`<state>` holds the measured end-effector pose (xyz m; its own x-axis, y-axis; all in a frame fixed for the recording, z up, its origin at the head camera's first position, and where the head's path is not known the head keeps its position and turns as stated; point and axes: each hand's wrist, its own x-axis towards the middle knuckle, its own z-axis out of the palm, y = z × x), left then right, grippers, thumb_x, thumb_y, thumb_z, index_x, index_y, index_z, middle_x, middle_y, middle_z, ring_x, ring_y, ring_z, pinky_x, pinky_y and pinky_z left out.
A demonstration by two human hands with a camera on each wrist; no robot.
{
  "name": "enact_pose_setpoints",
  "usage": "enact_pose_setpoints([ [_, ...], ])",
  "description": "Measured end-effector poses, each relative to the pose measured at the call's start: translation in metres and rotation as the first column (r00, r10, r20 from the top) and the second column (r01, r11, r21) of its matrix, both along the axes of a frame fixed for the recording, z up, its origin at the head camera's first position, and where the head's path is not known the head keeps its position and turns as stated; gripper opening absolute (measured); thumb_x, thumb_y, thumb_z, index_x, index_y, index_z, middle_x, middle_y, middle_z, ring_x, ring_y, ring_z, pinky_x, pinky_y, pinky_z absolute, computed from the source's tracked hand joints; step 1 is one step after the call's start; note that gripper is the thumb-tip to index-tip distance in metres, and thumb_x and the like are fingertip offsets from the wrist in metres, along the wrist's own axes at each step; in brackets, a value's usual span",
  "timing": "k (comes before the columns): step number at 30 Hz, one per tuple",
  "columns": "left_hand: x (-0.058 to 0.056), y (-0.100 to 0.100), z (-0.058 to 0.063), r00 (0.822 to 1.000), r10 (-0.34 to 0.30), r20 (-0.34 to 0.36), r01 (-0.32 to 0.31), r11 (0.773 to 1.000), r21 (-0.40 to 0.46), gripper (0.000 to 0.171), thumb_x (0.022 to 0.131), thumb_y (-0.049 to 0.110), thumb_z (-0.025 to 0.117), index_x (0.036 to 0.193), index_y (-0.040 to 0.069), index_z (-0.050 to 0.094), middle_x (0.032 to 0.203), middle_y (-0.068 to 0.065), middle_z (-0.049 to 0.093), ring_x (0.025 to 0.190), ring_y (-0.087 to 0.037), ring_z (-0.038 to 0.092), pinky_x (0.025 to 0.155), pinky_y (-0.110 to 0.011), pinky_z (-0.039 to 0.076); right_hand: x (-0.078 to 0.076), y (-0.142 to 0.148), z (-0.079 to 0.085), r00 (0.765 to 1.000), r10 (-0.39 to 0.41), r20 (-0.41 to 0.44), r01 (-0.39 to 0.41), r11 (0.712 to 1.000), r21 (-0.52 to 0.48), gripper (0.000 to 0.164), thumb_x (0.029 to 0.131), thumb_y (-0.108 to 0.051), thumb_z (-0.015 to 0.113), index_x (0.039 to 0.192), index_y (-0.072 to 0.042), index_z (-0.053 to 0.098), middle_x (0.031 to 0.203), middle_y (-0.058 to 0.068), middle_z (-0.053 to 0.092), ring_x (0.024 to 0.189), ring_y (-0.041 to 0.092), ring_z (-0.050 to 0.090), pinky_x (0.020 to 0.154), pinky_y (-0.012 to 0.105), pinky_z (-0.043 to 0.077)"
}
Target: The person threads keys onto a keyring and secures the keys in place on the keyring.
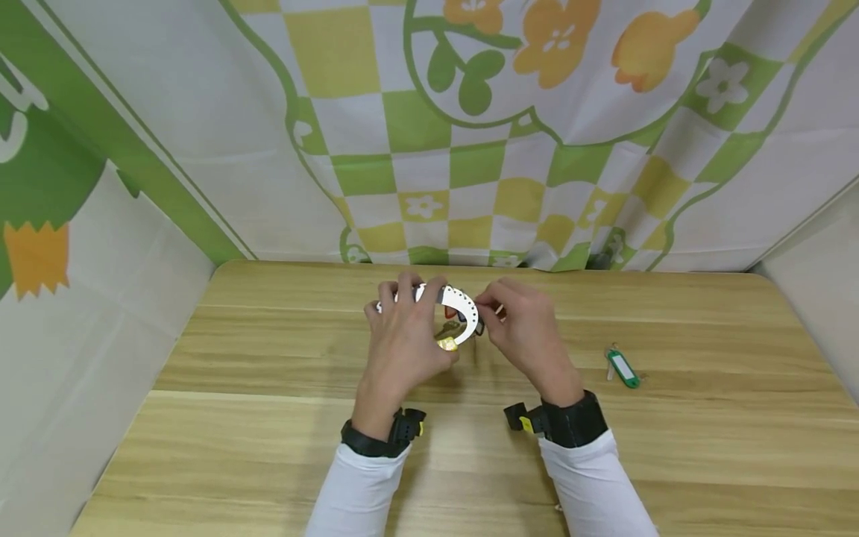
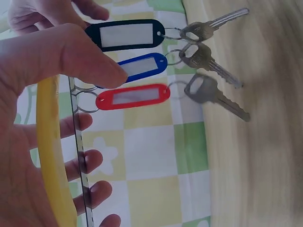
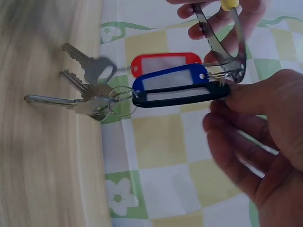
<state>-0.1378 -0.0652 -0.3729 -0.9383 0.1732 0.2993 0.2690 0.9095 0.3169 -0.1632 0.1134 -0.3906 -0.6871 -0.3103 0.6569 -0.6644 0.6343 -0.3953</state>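
My left hand [image 1: 406, 343] grips a curved metal plate [image 1: 463, 304], lined with small holes, by its yellow handle [image 2: 49, 142]. Its thumb lies over part of the blue key tag in the left wrist view, and the other fingers spread behind the plate. Black [image 2: 106, 45], blue [image 2: 142, 66] and red [image 2: 132, 97] key tags hang side by side at the plate's end, each with a metal key [image 2: 201, 90] on a ring. With thumb and fingertip, my right hand [image 1: 530, 332] pinches the black tag at its plate-side end, close to the rings [image 3: 220, 75].
On the wooden table [image 1: 268, 418], right of my right hand, lies a green key tag [image 1: 624, 369] with a small key beside it. A patterned curtain [image 1: 470, 201] hangs along the table's back edge, and pale walls stand at both sides.
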Motion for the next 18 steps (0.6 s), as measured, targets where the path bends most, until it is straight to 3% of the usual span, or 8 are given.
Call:
enact_pose_setpoints([
  [4, -0.0011, 0.0, -0.0035, 1.0, 0.006, 0.006, -0.006, 1.0, -0.025, 0.089, 0.046, 0.037, 0.081, 0.127, 0.022, 0.047, 0.12, -0.008, 0.039, 0.108, -0.034, 0.034, 0.082, -0.055, 0.029, -0.001, 0.0006, -0.0026, 0.985, -0.046, 0.164, 0.046, 0.999, 0.004, 0.006, 0.079, -0.013, 0.067, 0.081, -0.017, 0.063, 0.074, -0.008, 0.059, 0.065, 0.003, 0.055, 0.056, 0.019, 0.043],
  [7, -0.0021, 0.0004, -0.0054, 1.0, 0.003, 0.007, -0.003, 0.999, -0.043, 0.09, 0.045, 0.038, 0.082, 0.126, 0.021, 0.047, 0.12, -0.009, 0.039, 0.109, -0.034, 0.033, 0.083, -0.055, 0.028, -0.0016, 0.0006, -0.0039, 0.949, -0.084, 0.303, 0.095, 0.995, -0.022, 0.006, 0.079, -0.016, 0.068, 0.079, -0.018, 0.063, 0.07, -0.01, 0.059, 0.064, 0.003, 0.055, 0.056, 0.021, 0.043],
  [10, -0.0027, 0.0008, -0.007, 1.0, 0.001, 0.009, -0.001, 0.999, -0.054, 0.09, 0.044, 0.037, 0.082, 0.126, 0.021, 0.048, 0.121, -0.009, 0.039, 0.11, -0.035, 0.033, 0.084, -0.056, 0.028, -0.0017, -0.0001, -0.0038, 0.917, -0.1, 0.387, 0.128, 0.991, -0.047, 0.006, 0.078, -0.017, 0.069, 0.076, -0.018, 0.063, 0.068, -0.01, 0.059, 0.063, 0.005, 0.056, 0.056, 0.025, 0.044],
  [14, -0.0035, 0.0017, -0.0089, 1.0, 0.003, 0.023, -0.002, 0.999, -0.05, 0.089, 0.045, 0.037, 0.082, 0.126, 0.021, 0.049, 0.121, -0.01, 0.04, 0.11, -0.034, 0.033, 0.083, -0.056, 0.028, -0.0024, -0.0015, -0.0045, 0.908, -0.104, 0.406, 0.14, 0.988, -0.062, 0.007, 0.077, -0.015, 0.069, 0.073, -0.017, 0.064, 0.067, -0.009, 0.059, 0.062, 0.007, 0.056, 0.056, 0.026, 0.044],
  [18, -0.0036, 0.0029, -0.0099, 0.998, 0.004, 0.067, -0.003, 1.0, -0.016, 0.089, 0.047, 0.04, 0.082, 0.127, 0.021, 0.051, 0.12, -0.01, 0.042, 0.108, -0.034, 0.033, 0.081, -0.055, 0.028, -0.0031, -0.0022, -0.0069, 0.943, -0.115, 0.311, 0.117, 0.993, 0.011, 0.009, 0.078, -0.01, 0.067, 0.073, -0.017, 0.062, 0.068, -0.009, 0.059, 0.059, 0.006, 0.054, 0.056, 0.025, 0.042],
])
